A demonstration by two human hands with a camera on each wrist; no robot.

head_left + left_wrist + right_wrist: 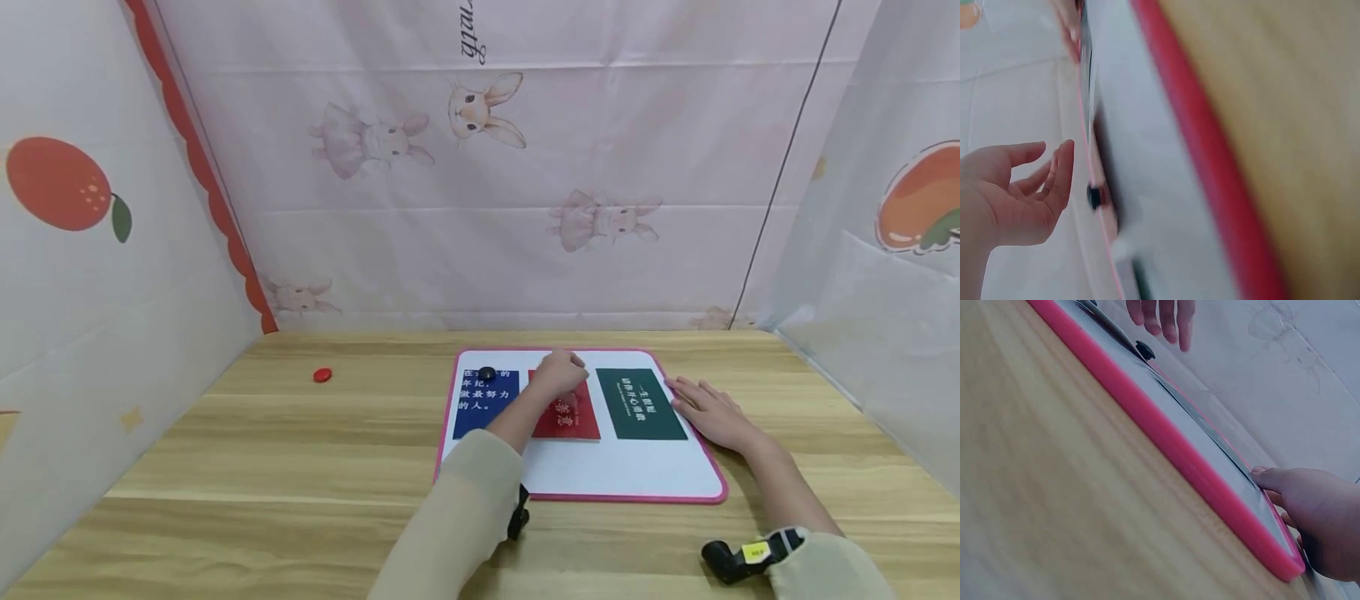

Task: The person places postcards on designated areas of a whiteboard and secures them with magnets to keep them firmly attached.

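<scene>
Wood counter [300,467], white board with pink rim [637,497] lying flat on it. Three cards on board: blue [480,408], red card [572,417] in the middle, green [641,404]. Left hand [558,372] over top of red card, fingers loose, nothing visibly gripped. Right hand [712,412] flat and relaxed at board's right rim. Black magnet [487,374] on blue card, red magnet [322,375] well apart on counter. Red card likely thin, light, bendy; best pinched at an edge.

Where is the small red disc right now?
In the head view the red disc lies alone on the wooden table, left of the pink-edged board, near the left wall.
</scene>
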